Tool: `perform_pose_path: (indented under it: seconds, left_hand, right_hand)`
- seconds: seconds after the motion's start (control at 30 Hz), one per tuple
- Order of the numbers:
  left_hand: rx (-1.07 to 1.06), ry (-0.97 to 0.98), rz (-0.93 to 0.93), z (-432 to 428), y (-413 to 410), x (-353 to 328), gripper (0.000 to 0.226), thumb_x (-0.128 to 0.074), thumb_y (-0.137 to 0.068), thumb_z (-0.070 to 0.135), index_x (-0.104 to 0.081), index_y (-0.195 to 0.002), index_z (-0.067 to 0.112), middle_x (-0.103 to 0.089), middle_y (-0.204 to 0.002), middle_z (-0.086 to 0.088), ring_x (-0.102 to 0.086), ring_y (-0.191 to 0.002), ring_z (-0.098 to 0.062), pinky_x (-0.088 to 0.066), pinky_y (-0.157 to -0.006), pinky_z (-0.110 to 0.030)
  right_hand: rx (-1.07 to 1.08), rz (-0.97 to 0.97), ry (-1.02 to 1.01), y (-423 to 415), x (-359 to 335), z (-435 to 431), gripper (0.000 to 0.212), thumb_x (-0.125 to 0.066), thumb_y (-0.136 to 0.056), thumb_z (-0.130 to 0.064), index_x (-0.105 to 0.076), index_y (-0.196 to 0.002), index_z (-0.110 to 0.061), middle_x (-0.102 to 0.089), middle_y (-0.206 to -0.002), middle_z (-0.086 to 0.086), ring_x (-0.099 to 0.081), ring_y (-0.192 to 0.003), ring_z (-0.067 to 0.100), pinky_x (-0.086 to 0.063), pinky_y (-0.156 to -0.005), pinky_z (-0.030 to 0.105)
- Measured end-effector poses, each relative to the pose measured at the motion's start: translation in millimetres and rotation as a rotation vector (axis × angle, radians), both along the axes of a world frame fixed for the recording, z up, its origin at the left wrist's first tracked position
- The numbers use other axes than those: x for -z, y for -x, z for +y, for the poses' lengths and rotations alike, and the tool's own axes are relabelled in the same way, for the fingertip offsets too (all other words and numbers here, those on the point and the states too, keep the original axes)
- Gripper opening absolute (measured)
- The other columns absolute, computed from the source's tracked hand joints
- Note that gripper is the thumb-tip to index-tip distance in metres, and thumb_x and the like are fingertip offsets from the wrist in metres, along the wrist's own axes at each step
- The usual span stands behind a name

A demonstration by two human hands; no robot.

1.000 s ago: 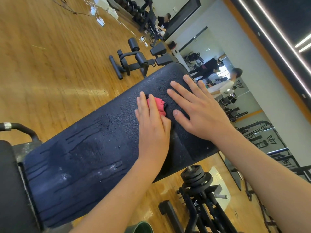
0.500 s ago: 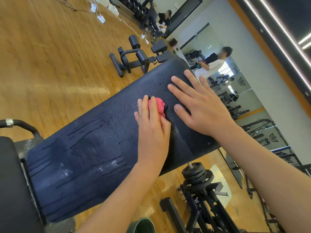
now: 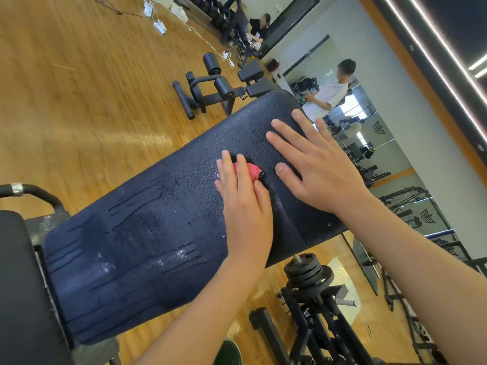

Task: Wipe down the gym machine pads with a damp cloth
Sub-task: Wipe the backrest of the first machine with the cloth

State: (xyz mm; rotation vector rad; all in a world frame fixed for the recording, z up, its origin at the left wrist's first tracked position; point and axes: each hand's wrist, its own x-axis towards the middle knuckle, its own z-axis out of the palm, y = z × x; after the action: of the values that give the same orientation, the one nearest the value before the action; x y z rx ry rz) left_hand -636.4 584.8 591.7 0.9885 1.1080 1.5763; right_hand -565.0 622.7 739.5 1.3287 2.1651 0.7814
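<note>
Gym floor (image 3: 79, 101), wood, fills the upper left of the head view. Long dark pad (image 3: 158, 233) runs diagonally across the frame. Its near half is streaked with water runs and pale flecks. The far half looks drier, only lightly beaded.

Right hand (image 3: 316, 175) lies flat on the far half, fingers spread wide and straight, holding nothing. I judge it to be bracing. Left hand (image 3: 245, 206) sits mid-pad just beside it, fingers straight and close together, pressing the pink cloth (image 3: 251, 171) down onto the pad. The cloth is bunched small and shows only past the fingertips.

Change over the last second: very little. Both hands keep nearly the same spots on the pad. The view itself swings a bit, and a figure reflected in the mirror shifts. Wet streaks unchanged. Judgement: the stroke is slow or paused mid-pad, with the far end likely yet to be wiped.

Hidden: most of the cloth is under the left palm and the left thumb is out of sight. The pad's far corner sits behind the right fingers. The pad's underside is unseen. Weight plates (image 3: 303, 270) are below.
</note>
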Motion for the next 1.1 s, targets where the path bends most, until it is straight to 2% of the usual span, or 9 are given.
perform_pose_path:
  seconds: [0.1,0.17,0.23,0.37,0.47,0.6,0.77,1.1]
  left_hand:
    - [-0.002,0.013,0.0,-14,-7,1,0.055,-0.037,-0.11,0.018,-0.02,-0.162,0.012,-0.005,-0.171,0.001,0.006,-0.154,-0.008,-0.008,-0.128,-0.041]
    - [0.008,-0.011,0.023,-30,-10,4,0.059,-0.036,-0.109,0.025,-0.012,-0.163,0.022,0.003,-0.168,0.014,0.009,-0.151,-0.004,-0.024,-0.123,-0.057]
    - [0.024,-0.075,0.076,-46,-14,13,0.06,-0.032,-0.108,0.03,-0.005,-0.162,0.029,0.009,-0.166,0.022,0.014,-0.152,0.0,-0.028,-0.12,-0.06]
    - [0.032,-0.129,0.128,-51,-19,23,0.056,-0.033,-0.109,0.031,-0.02,-0.162,0.019,-0.005,-0.172,0.005,-0.002,-0.158,-0.012,-0.01,-0.126,-0.048]
    - [-0.006,-0.094,0.115,-39,-16,13,0.054,-0.035,-0.109,0.03,-0.026,-0.16,0.014,-0.012,-0.172,0.001,-0.002,-0.158,-0.013,-0.001,-0.126,-0.04]
    - [-0.055,-0.007,0.051,-28,-18,0,0.054,-0.036,-0.11,0.027,-0.027,-0.16,0.009,-0.012,-0.171,-0.002,-0.001,-0.158,-0.011,0.004,-0.127,-0.032]
    - [-0.07,0.033,0.081,-38,-23,-3,0.055,-0.032,-0.11,0.027,-0.024,-0.161,0.008,-0.011,-0.171,-0.003,-0.004,-0.158,-0.013,0.008,-0.125,-0.027]
    - [-0.049,0.025,0.145,-81,-37,0,0.056,-0.031,-0.11,0.027,-0.018,-0.161,0.01,-0.008,-0.172,-0.003,-0.002,-0.158,-0.013,0.007,-0.125,-0.027]
  right_hand:
    - [-0.01,0.007,-0.006,-1,0,1,0.059,-0.035,-0.105,-0.041,-0.037,-0.158,-0.018,-0.028,-0.168,0.001,-0.011,-0.158,0.03,-0.01,-0.127,0.053]
    - [-0.012,0.014,-0.006,-1,0,1,0.058,-0.036,-0.104,-0.041,-0.038,-0.158,-0.018,-0.028,-0.168,0.001,-0.012,-0.158,0.031,-0.012,-0.127,0.054]
    - [-0.012,0.017,-0.001,-1,1,1,0.058,-0.037,-0.105,-0.04,-0.039,-0.158,-0.017,-0.028,-0.167,0.001,-0.013,-0.158,0.031,-0.013,-0.127,0.055]
    - [-0.016,0.031,-0.007,0,1,-1,0.057,-0.04,-0.104,-0.039,-0.04,-0.157,-0.017,-0.03,-0.167,0.001,-0.014,-0.158,0.031,-0.013,-0.127,0.055]
    - [-0.011,0.03,-0.006,2,0,-1,0.057,-0.04,-0.104,-0.038,-0.04,-0.157,-0.017,-0.029,-0.167,0.001,-0.013,-0.158,0.031,-0.011,-0.127,0.054]
    - [0.001,0.022,0.004,3,0,-2,0.057,-0.039,-0.105,-0.038,-0.038,-0.158,-0.017,-0.027,-0.168,0.001,-0.011,-0.158,0.03,-0.01,-0.127,0.053]
    - [0.005,0.025,0.008,3,-1,-2,0.057,-0.039,-0.106,-0.038,-0.037,-0.159,-0.017,-0.026,-0.168,0.001,-0.01,-0.158,0.03,-0.009,-0.127,0.054]
    - [0.011,0.013,0.002,3,0,-2,0.058,-0.034,-0.106,-0.04,-0.036,-0.159,-0.018,-0.026,-0.168,0.001,-0.01,-0.158,0.03,-0.01,-0.127,0.055]
